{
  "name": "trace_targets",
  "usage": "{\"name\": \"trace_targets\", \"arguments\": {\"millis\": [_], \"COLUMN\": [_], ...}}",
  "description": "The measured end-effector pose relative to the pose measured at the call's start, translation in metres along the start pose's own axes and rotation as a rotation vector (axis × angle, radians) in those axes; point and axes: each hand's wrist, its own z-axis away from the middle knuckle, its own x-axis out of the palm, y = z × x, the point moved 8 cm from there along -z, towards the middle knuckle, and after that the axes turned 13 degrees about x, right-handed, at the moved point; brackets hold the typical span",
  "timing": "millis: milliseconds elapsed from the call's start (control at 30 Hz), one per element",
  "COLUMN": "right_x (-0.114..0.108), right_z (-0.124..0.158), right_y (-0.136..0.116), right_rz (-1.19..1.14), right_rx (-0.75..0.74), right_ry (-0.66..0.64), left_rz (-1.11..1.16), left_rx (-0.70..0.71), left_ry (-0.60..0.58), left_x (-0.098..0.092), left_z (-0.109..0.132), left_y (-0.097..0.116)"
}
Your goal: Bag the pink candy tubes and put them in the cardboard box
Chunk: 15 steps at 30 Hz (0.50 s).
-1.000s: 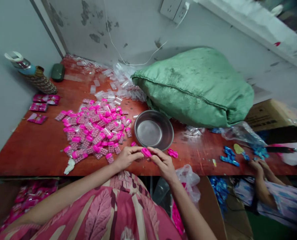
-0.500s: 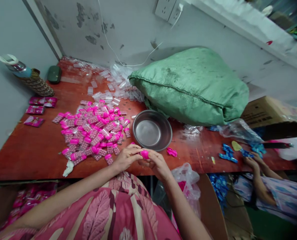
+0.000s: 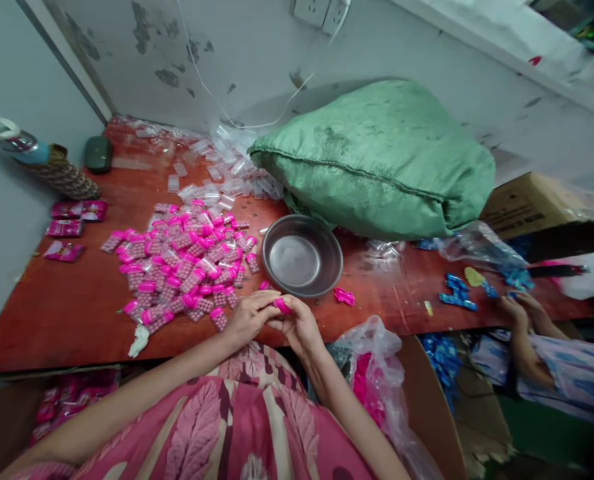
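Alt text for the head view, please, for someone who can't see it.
The left hand and right hand pinch a small pink piece together at the near edge of the table, before a steel bowl. A pile of pink packets lies left of the bowl, a green sack behind it; another person's hand is beside blue pieces far right.

Both hands meet just in front of the steel bowl: the left hand and the right hand pinch one pink piece together. Left of the bowl lies a heap of pink packets, behind it a green sack.
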Motion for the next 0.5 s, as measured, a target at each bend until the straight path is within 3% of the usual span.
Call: {"name": "trace_targets", "arguments": {"millis": [167,333,400,500], "right_x": [-0.006,-0.017,-0.036,-0.093], "right_z": [-0.008,-0.011,-0.01,-0.008], "right_y": [-0.001,-0.003,-0.01,-0.037], "right_rz": [-0.061,0.115,0.377,0.801], "right_rx": [0.023,0.011,-0.076,-0.214], "right_ry": [-0.035,-0.076,0.033,0.39], "left_rz": [-0.004,0.095,0.115,0.042], "left_rx": [-0.074,-0.226,-0.258,-0.354], "left_ry": [0.007,0.024,0.075,0.28], "left_x": [0.003,0.008,0.001,-0.031], "left_z": [-0.009,-0.016,-0.017,-0.013], "left_y": [-0.009,-0.025,-0.034,-0.054]}}
